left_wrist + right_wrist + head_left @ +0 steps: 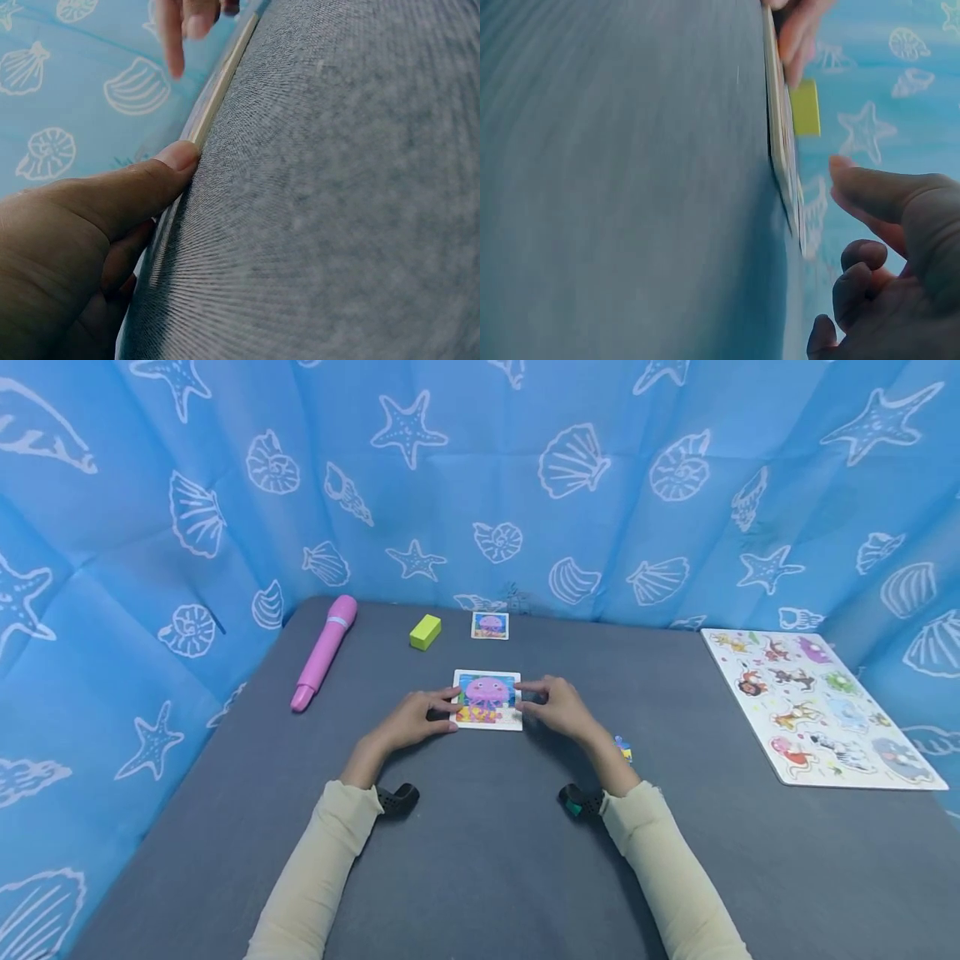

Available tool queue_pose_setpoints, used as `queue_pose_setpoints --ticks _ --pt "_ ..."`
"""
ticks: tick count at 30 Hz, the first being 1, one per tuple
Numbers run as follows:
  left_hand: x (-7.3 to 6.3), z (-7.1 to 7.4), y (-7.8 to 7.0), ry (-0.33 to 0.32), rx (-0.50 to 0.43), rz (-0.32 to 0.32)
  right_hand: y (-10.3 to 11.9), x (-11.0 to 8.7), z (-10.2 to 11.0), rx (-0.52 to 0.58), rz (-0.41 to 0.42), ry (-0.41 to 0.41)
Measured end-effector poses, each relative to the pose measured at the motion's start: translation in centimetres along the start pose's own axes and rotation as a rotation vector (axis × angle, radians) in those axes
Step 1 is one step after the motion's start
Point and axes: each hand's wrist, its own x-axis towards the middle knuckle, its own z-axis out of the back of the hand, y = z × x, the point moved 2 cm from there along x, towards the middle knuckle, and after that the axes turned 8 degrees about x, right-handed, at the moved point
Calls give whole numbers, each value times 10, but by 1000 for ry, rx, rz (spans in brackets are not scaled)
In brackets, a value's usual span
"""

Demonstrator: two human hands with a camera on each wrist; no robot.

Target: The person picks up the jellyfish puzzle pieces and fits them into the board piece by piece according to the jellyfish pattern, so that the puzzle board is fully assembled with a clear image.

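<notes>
A small jigsaw puzzle (pixel 487 693) with a pink jellyfish in a white frame lies in the middle of the table. Its lower right part shows a pale bare patch. My left hand (pixel 408 718) holds the left side of it, the thumb at the near left corner; in the left wrist view that thumb (pixel 178 156) presses the board's edge. At the right side my right hand (pixel 558 706) hovers with fingertips over the edge. The right wrist view shows its thumb (pixel 870 191) apart from the board, with nothing pinched. A loose puzzle piece (pixel 624 748) lies beside the right forearm.
Behind the puzzle are a small jellyfish picture card (pixel 491 626) and a yellow-green block (pixel 425 632). A pink microphone-shaped wand (pixel 324 653) lies at the far left. On the right rests a white animal puzzle board (pixel 817 710). A blue sea-patterned curtain (pixel 450 485) hangs behind the table.
</notes>
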Motion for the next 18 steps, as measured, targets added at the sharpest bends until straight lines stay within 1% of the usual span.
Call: queue_pose_setpoints --ticks 3,7,13,18 --pt "0 0 0 -4 -9 -9 -8 -11 15 -11 -30 -40" --pt "-2 2 1 -13 -21 -8 -18 -24 33 -6 -68 -61" --pt "-1 1 1 -14 -19 -10 -33 -48 61 8 -107 -63" --pt "0 -2 0 -12 -18 -19 -50 -77 85 4 -135 -59"
